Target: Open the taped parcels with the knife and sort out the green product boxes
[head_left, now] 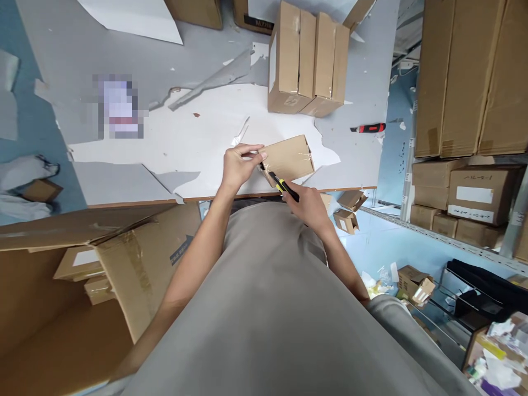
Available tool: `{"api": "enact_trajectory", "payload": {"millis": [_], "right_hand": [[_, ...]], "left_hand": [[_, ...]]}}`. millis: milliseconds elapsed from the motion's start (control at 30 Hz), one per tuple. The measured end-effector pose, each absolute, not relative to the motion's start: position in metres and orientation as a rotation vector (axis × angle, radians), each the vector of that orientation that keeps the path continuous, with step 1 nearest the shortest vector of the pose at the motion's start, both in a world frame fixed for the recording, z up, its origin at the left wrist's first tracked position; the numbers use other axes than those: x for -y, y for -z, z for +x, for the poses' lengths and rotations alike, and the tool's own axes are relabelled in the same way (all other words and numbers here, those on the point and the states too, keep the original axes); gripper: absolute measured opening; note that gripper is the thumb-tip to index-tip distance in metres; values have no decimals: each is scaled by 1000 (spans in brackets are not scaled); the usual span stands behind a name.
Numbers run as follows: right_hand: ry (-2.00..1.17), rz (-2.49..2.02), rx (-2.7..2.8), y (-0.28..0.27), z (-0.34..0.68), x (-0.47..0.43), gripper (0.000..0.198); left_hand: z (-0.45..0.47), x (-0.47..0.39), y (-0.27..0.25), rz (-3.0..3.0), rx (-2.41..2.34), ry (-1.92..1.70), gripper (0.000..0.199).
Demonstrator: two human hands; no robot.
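A small brown cardboard box [289,154] lies on the work table near its front edge, with clear tape at its right end. My left hand [239,168] pinches the box's left end between thumb and fingers. In my right hand [308,203] is a black and yellow utility knife [282,184], its tip against the box's near left corner. Whether the blade has entered the cardboard cannot be made out. Just behind my left hand, a crumpled strip of clear tape [238,137] rests on the table.
Two taped cardboard boxes [307,60] stand at the table's back. A red and black utility knife [368,128] lies to the right. Torn white covering [185,132] spreads over the grey table. A large open carton [136,269] stands at front left; shelved boxes [474,187] are at right.
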State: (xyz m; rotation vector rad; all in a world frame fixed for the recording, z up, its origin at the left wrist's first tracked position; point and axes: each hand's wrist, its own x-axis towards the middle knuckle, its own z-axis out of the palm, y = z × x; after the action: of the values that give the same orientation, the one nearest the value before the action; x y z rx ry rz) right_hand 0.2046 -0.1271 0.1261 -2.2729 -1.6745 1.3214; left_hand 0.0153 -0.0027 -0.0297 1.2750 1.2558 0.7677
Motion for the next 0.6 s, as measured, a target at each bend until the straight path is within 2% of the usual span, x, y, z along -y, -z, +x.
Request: {"api": "enact_trajectory", "payload": {"millis": [233, 367, 600], "right_hand": [[-1453, -2000, 1428, -89, 215, 125, 46], [-1476, -1974, 1390, -73, 213, 128, 53], [-1120, -2186, 2200, -88, 212, 121, 59]], "left_hand": [[16, 0, 26, 1259, -1313, -761, 46], [18, -2, 23, 1259, -1325, -780, 41], [18, -3, 24, 1281, -1347, -778, 38]]}}
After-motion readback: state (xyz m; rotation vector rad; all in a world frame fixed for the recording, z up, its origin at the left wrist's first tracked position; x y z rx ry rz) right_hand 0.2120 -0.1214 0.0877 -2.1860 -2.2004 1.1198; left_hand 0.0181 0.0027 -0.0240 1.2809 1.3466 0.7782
